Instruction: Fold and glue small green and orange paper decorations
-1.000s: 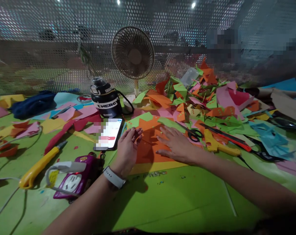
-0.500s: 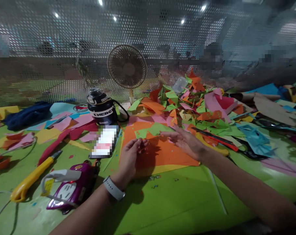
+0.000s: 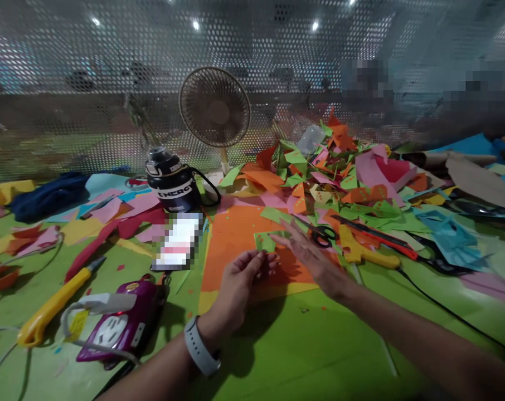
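Note:
My left hand, with a pale watch band at its wrist, is over the lower part of an orange sheet. Its fingers are curled with thumb and forefinger together; what they hold, if anything, is too small to name. My right hand hovers palm down over the right side of the sheet, fingers stretched out and holding nothing visible. A small green paper piece lies between the hands, partly behind my right fingertips. Black-handled scissors rest just beyond my right hand.
A phone, a dark bottle and a purple power strip are at left. A fan stands behind. Right of the sheet are a yellow glue gun with a black cord and a red-black cutter; paper scraps are heaped behind.
My left hand has moved right and slightly down. My right hand has shifted a little down and left, its palm turning downward. The scissors and glue gun are now more visible.

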{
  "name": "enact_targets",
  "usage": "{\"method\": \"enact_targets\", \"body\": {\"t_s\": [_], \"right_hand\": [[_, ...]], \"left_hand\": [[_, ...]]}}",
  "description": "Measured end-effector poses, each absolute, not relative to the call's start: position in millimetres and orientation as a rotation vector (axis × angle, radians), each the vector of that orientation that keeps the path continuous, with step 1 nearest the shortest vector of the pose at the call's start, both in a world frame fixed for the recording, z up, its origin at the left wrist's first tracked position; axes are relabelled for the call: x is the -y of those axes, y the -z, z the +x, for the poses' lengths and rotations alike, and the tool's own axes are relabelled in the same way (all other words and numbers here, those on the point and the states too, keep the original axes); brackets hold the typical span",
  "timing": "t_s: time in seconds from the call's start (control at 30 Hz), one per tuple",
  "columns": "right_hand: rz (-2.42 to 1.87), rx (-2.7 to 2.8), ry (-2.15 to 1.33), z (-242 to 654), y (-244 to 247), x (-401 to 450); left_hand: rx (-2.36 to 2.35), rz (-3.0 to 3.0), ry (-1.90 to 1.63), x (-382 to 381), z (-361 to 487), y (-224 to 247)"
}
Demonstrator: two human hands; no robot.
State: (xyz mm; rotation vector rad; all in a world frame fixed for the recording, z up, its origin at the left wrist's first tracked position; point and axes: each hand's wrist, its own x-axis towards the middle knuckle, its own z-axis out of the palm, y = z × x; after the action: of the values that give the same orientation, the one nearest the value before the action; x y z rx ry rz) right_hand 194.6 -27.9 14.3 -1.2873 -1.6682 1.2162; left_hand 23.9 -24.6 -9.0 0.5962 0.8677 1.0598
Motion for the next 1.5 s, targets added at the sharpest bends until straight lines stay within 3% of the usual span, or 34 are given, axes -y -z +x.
{"method": "enact_targets", "body": {"t_s": [0.73,1.0,1.23,1.5], "right_hand": [[-1.315,2.211,-0.569,188.5,5.4,28.7],[-1.314,2.168,-0.565,187.5,6.3,31.2],[-1.242,1.956,-0.330,196.8,2.3,17.2],[-1.252,1.981,-0.382,201.3,-5.1,12.9]], "left_hand": [[-0.839,0.620,-1.072,26.5,24.8,8.7],[-0.863,0.670,-1.082,25.4,25.7,12.4],[-0.902,0.780,-1.053,26.7,25.6,12.3],[-0.907,0.933,-0.953,32.3,24.5,7.7]]}}
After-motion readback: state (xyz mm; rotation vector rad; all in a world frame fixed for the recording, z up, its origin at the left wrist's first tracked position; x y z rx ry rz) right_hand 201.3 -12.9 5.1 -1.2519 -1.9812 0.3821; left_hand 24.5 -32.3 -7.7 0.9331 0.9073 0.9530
